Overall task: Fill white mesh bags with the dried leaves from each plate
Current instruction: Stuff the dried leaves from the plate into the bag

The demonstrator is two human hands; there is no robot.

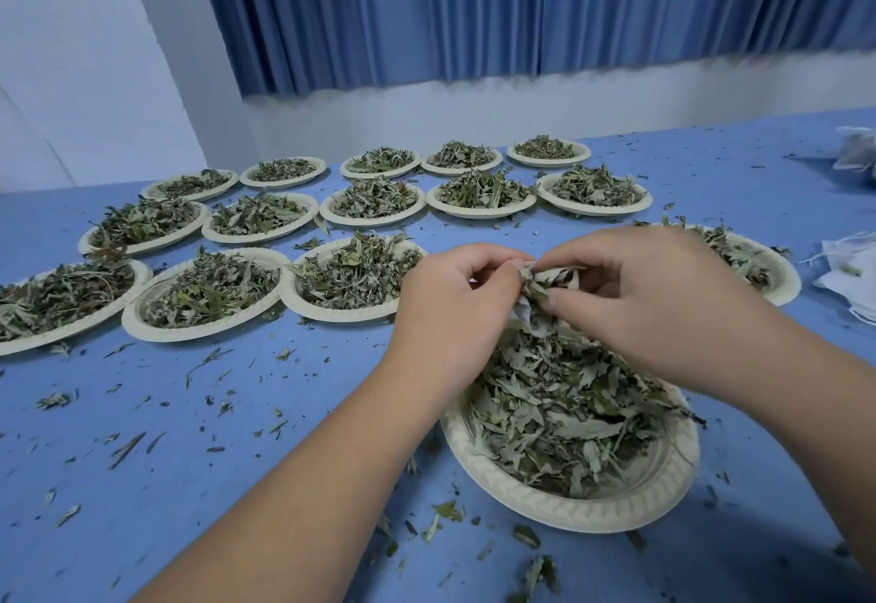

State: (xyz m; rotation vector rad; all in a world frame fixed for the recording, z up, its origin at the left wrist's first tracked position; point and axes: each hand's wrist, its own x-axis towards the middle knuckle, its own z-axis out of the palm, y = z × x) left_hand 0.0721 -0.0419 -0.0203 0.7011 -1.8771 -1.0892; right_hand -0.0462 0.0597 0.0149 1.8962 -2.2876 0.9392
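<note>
A cream paper plate [611, 505] heaped with dried leaves [564, 408] sits in front of me on the blue table. Above its far edge my left hand [455, 304] grips a small white mesh bag [533, 318], mostly hidden between my hands. My right hand [659, 289] pinches a tuft of dried leaves [545, 282] at the bag's mouth. Both hands have curled fingers and almost touch.
Several more plates of dried leaves [353, 278] stand in rows across the table's far half, one partly behind my right hand [777, 280]. A pile of white mesh bags [848, 270] lies at the right edge. Leaf crumbs litter the blue tabletop [189, 436].
</note>
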